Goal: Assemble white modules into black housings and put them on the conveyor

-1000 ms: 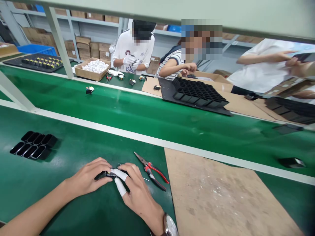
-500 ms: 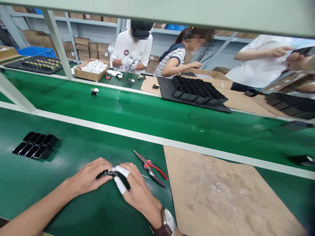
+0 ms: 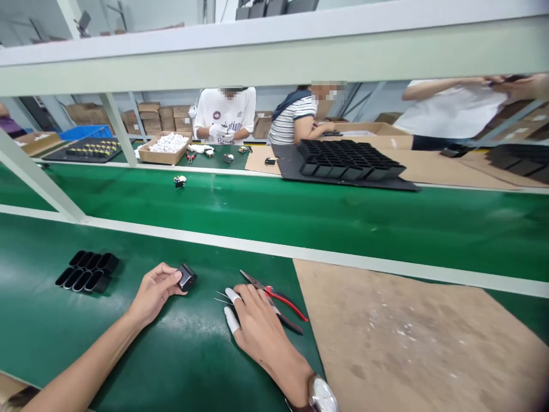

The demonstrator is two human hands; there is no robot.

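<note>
From my remote seat I see the hands part company; half a second ago both were on the black plastic housing (image 3: 187,277), and now the left hand (image 3: 154,292) bears it alone, pinched between thumb and fingers; the right hand (image 3: 259,317) has let go of it and sits well apart, its thumb and index finger, each in a white finger cot (image 3: 232,320), spread with a visible gap; two thin metal prongs (image 3: 223,301), tweezers as far as I can judge, show in that gap, though I cannot tell whether the fingers touch them. I take this as a pause in the two-handed handling; the left hand serves as holder, the right seems free for a tool.

The housing looks compact and boxy, glossy black with rounded edges, its shiny face turned towards me; the circuit board visible a moment ago is out of sight. It is over the green worktop (image 3: 184,355), between eight hollow black cases (image 3: 100,281) and the prongs; red-handled long-nose pliers (image 3: 288,301) lie partly behind the right hand, near a stained cardboard sheet (image 3: 407,332).
</note>
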